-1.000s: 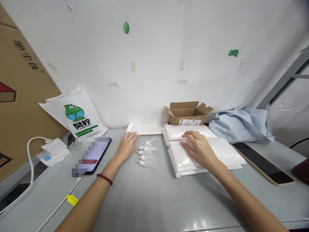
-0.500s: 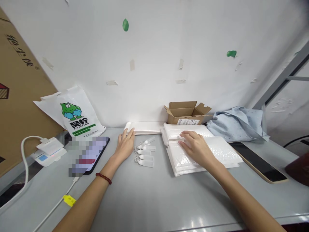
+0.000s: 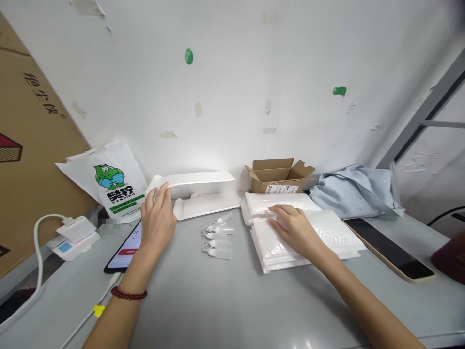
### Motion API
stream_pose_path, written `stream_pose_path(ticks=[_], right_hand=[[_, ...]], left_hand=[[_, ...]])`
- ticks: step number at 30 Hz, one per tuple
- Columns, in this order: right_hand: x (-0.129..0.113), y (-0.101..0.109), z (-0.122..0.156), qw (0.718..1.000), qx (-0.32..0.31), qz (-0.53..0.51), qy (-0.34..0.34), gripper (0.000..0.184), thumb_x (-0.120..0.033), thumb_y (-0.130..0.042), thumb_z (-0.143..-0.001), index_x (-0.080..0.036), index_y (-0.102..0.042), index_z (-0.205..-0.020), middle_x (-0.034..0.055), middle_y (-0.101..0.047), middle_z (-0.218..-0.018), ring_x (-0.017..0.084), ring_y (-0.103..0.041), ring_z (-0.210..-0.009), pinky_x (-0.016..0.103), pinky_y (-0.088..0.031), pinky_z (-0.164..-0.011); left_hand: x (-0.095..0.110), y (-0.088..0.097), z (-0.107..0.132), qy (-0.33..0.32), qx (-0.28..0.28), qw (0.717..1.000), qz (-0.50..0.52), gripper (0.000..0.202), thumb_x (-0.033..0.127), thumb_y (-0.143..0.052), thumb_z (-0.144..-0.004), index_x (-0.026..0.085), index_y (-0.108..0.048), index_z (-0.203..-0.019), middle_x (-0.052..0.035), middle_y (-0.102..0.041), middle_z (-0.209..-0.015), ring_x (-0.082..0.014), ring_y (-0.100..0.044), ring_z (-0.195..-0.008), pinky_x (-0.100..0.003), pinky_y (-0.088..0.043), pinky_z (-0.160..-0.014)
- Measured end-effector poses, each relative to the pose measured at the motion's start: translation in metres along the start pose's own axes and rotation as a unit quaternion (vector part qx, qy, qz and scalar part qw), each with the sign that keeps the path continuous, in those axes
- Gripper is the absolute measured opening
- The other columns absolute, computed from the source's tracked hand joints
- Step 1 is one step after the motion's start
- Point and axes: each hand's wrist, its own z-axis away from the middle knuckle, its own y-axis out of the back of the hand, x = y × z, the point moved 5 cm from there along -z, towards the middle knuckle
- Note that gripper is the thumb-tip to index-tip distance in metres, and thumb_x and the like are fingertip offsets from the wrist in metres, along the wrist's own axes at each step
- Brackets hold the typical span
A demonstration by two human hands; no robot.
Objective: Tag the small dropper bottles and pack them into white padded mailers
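Note:
My left hand grips the left end of a long flat white box blank and holds it lifted above the grey table. Another flat white box blank lies under it by the wall. My right hand rests flat, fingers stretched, on a stack of white bubble mailers. Several small clear plastic bottles lie between my hands.
A phone on a cable lies left of my left hand, beside a white charger and a printed plastic bag. An open cardboard box, a blue cloth and a dark tablet sit to the right. A big carton stands at left.
My left hand took hold of the top white box blank by the wall and lifted it up and to the left. My right hand stayed on the mailers.

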Motion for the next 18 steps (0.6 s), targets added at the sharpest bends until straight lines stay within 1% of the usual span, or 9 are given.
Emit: stream_pose_path(ticks=[3, 6, 8, 10, 12, 14, 16, 18], right_hand=[[-0.001, 0.003, 0.0, 0.999, 0.037, -0.006, 0.005, 0.028, -0.028, -0.043, -0.09, -0.016, -0.054, -0.113, 0.0138, -0.062, -0.11, 0.027, -0.058, -0.102, 0.045, -0.047, -0.082], [-0.005, 0.013, 0.0, 0.993, 0.112, -0.016, 0.014, 0.038, -0.028, -0.046, -0.089, -0.016, -0.044, -0.125, 0.0171, -0.056, -0.118, 0.029, -0.053, -0.109, 0.046, -0.047, -0.085], [-0.011, 0.023, 0.001, 0.984, 0.175, -0.02, 0.034, 0.047, -0.025, -0.049, -0.088, -0.018, -0.035, -0.133, 0.0184, -0.05, -0.124, 0.03, -0.049, -0.115, 0.046, -0.046, -0.087], [-0.018, 0.034, 0.003, 0.97, 0.23, -0.019, 0.071, 0.054, -0.02, -0.053, -0.086, -0.022, -0.031, -0.135, 0.0174, -0.047, -0.125, 0.029, -0.048, -0.116, 0.044, -0.047, -0.087], [-0.027, 0.041, 0.007, 0.956, 0.269, -0.003, 0.114, 0.057, -0.014, -0.058, -0.082, -0.026, -0.034, -0.132, 0.0142, -0.047, -0.12, 0.026, -0.05, -0.11, 0.041, -0.048, -0.084], [-0.036, 0.045, 0.011, 0.944, 0.296, 0.034, 0.143, 0.055, -0.009, -0.061, -0.078, -0.029, -0.041, -0.125, 0.0112, -0.05, -0.114, 0.024, -0.052, -0.104, 0.039, -0.048, -0.081], [-0.042, 0.047, 0.013, 0.936, 0.309, 0.077, 0.147, 0.048, -0.005, -0.063, -0.075, -0.027, -0.048, -0.116, 0.0099, -0.053, -0.109, 0.024, -0.052, -0.1, 0.039, -0.045, -0.08], [-0.045, 0.047, 0.012, 0.936, 0.31, 0.105, 0.133, 0.038, -0.004, -0.063, -0.075, -0.024, -0.052, -0.105, 0.0089, -0.059, -0.104, 0.023, -0.054, -0.095, 0.041, -0.041, -0.081]], left_hand=[[0.006, 0.007, -0.002, -0.047, 0.036, 0.997, 0.05, 0.057, 0.001, -0.031, -0.08, 0.01, -0.037, -0.135, -0.0158, -0.043, -0.139, -0.0319, -0.032, -0.13, -0.05, -0.033, -0.104], [0.025, 0.013, 0.0, -0.11, 0.062, 0.987, 0.102, 0.06, -0.001, -0.03, -0.079, 0.013, -0.032, -0.138, -0.0142, -0.042, -0.138, -0.0278, -0.034, -0.129, -0.047, -0.035, -0.105], [0.043, 0.016, 0.005, -0.147, 0.055, 0.98, 0.119, 0.063, -0.004, -0.03, -0.078, 0.014, -0.03, -0.139, -0.014, -0.042, -0.138, -0.0269, -0.035, -0.129, -0.047, -0.036, -0.105], [0.063, 0.015, 0.011, -0.183, 0.031, 0.975, 0.122, 0.067, -0.007, -0.029, -0.076, 0.013, -0.028, -0.14, -0.0143, -0.042, -0.139, -0.0266, -0.034, -0.13, -0.047, -0.037, -0.105], [0.082, 0.014, 0.02, -0.219, 0.009, 0.968, 0.12, 0.071, -0.01, -0.027, -0.073, 0.012, -0.025, -0.141, -0.0138, -0.043, -0.139, -0.026, -0.033, -0.132, -0.046, -0.038, -0.105], [0.099, 0.013, 0.03, -0.25, -0.002, 0.961, 0.12, 0.072, -0.011, -0.026, -0.072, 0.011, -0.024, -0.141, -0.0133, -0.042, -0.141, -0.026, -0.033, -0.132, -0.046, -0.039, -0.104], [0.115, 0.013, 0.039, -0.285, -0.012, 0.95, 0.124, 0.068, -0.01, -0.027, -0.075, 0.008, -0.026, -0.14, -0.014, -0.041, -0.142, -0.0269, -0.032, -0.133, -0.046, -0.039, -0.103], [0.129, 0.014, 0.048, -0.314, -0.026, 0.941, 0.126, 0.061, -0.006, -0.03, -0.078, 0.005, -0.029, -0.139, -0.0142, -0.038, -0.144, -0.0281, -0.03, -0.134, -0.045, -0.04, -0.103]])
